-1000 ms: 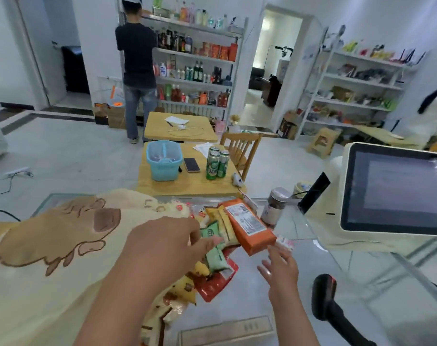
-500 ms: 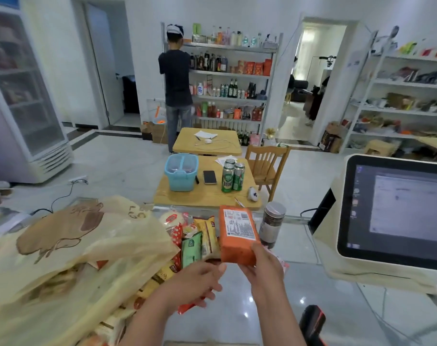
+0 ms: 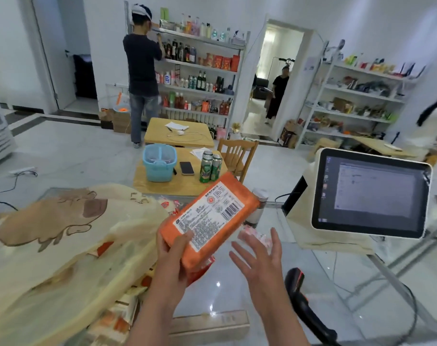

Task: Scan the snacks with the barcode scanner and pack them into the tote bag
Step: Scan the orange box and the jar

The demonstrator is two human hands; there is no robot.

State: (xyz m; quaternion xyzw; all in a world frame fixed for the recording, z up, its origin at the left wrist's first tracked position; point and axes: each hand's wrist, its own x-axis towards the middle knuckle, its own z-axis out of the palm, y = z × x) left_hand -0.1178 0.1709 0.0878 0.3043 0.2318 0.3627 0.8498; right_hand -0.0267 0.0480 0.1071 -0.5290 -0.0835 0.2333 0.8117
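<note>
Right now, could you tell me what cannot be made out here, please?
In the head view:
Inside of the tote bag: covered by its own cloth.
Label of the orange pack in the left hand: print too small to read.
Lower end of the barcode scanner: cut off by the bottom edge.
Text on the screen: blurred.
Part of the jar: hidden behind the orange pack.

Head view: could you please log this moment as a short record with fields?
Held item: orange rectangular plastic snack packet, barcode label facing the camera
Left hand: grips the packet's near end
Right hand: empty, fingers spread
Scanner: black handheld barcode scanner, untouched, beside right hand
Bag: cream fabric tote bag, brown animal print, left of packet
</note>
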